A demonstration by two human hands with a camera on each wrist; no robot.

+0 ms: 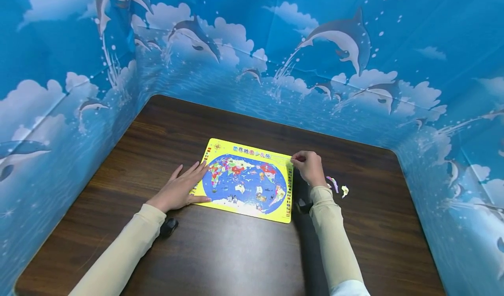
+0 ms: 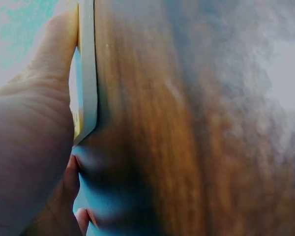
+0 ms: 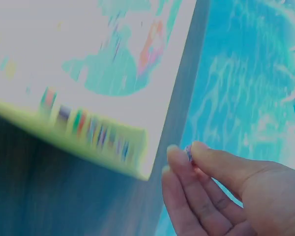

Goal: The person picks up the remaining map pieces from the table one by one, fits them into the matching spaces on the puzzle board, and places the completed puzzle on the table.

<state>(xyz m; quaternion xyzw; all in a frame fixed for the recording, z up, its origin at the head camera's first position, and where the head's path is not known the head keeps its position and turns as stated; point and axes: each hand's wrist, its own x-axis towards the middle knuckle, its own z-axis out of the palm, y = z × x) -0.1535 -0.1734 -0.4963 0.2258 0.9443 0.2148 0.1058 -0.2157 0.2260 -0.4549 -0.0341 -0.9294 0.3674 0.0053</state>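
A yellow-edged world map puzzle board (image 1: 244, 177) with a blue oval map lies on the table. Spread over its left edge, my left hand (image 1: 183, 187) rests with the fingers on the map side and the thumb near the lower border. In the left wrist view the board's pale side edge (image 2: 90, 73) runs along that hand. My right hand (image 1: 309, 168) is at the board's upper right corner. Between its thumb and fingertips it pinches a small puzzle piece (image 3: 189, 153), mostly hidden by the fingers.
Right of my right hand lie loose puzzle pieces, a slim pinkish one (image 1: 334, 184) and a pale yellow one (image 1: 344, 191). The dark wooden table (image 1: 236, 252) is bordered by a blue dolphin-print curtain (image 1: 252, 90). A black wrist device (image 1: 168, 227) sits under my left wrist.
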